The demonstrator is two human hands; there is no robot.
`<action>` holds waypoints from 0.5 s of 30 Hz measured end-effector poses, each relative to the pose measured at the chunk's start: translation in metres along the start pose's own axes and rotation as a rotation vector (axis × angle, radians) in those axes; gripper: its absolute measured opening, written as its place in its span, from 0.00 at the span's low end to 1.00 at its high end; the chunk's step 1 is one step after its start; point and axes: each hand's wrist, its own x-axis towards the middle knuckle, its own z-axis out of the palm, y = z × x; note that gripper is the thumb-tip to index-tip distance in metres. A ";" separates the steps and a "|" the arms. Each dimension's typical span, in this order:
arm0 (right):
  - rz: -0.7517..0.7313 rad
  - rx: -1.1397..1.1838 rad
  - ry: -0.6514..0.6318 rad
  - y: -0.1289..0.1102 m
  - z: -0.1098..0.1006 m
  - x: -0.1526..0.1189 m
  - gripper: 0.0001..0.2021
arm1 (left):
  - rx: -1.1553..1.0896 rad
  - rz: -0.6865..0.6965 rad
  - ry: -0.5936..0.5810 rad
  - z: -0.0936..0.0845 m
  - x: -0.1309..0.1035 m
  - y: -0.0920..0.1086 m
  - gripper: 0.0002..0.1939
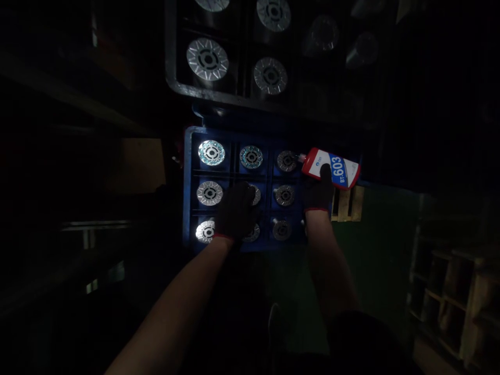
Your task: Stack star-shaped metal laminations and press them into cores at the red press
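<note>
the right hand (318,191), in a dark glove, has its grip closed around a red bottle (347,179) with 603 on its label. the bottle lies tipped over on its side in the air, and its thin tip (301,157) points left at the third round plate (286,161) in the top row of a blue box (188,187). i cannot tell if the tip touches that plate or is just beside it. the left hand (236,211) is over the middle plate (257,195) of the next row and hides part of it. its fingers are too dark to see well, so i cannot tell if its grip is spread or pinching

the work looks only just begun to me. the first plate (211,152) and the second plate (251,157) in the top row shine blue-green, so i think those two are done. the third one looks grey, and so do the six plates i can see in the two rows below, so they seem left to do. one more spot is mostly hidden by the right arm. a bigger dark box (171,57) farther off holds more plates, and they look grey too
</note>
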 end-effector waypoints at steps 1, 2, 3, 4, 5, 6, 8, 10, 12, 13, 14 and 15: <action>-0.007 -0.022 0.007 0.001 0.001 0.001 0.13 | -0.007 -0.003 -0.001 0.000 0.000 0.000 0.32; -0.014 -0.038 0.012 0.001 0.001 0.002 0.13 | -0.014 -0.005 0.001 0.000 0.000 0.000 0.32; -0.020 -0.044 0.015 0.002 0.003 0.002 0.13 | -0.019 -0.004 0.005 0.000 0.000 -0.001 0.33; -0.022 -0.043 0.018 0.002 0.004 0.002 0.13 | -0.022 -0.002 0.009 0.000 0.000 0.000 0.33; -0.022 -0.034 0.025 0.002 0.006 0.002 0.13 | -0.022 -0.003 0.012 -0.001 0.000 0.000 0.33; -0.024 -0.019 0.040 0.002 0.007 0.002 0.13 | -0.018 -0.003 0.012 -0.002 0.001 0.000 0.33; -0.021 0.008 0.061 0.002 0.011 0.001 0.14 | 0.001 -0.003 0.011 -0.003 0.001 0.001 0.33; -0.027 0.041 0.061 0.003 0.013 0.000 0.16 | 0.021 0.006 0.018 -0.003 0.001 0.002 0.32; -0.038 0.080 0.032 0.004 0.013 0.001 0.20 | 0.028 0.013 0.027 -0.002 0.000 0.001 0.32; -0.045 0.090 0.016 0.005 0.013 0.002 0.21 | 0.025 0.009 0.026 -0.001 0.000 0.001 0.33; -0.051 0.093 0.004 0.006 0.013 0.003 0.21 | 0.020 0.005 0.024 0.000 -0.001 0.000 0.33; -0.050 0.086 -0.005 0.006 0.013 0.004 0.21 | 0.013 0.000 0.020 0.001 -0.001 0.000 0.33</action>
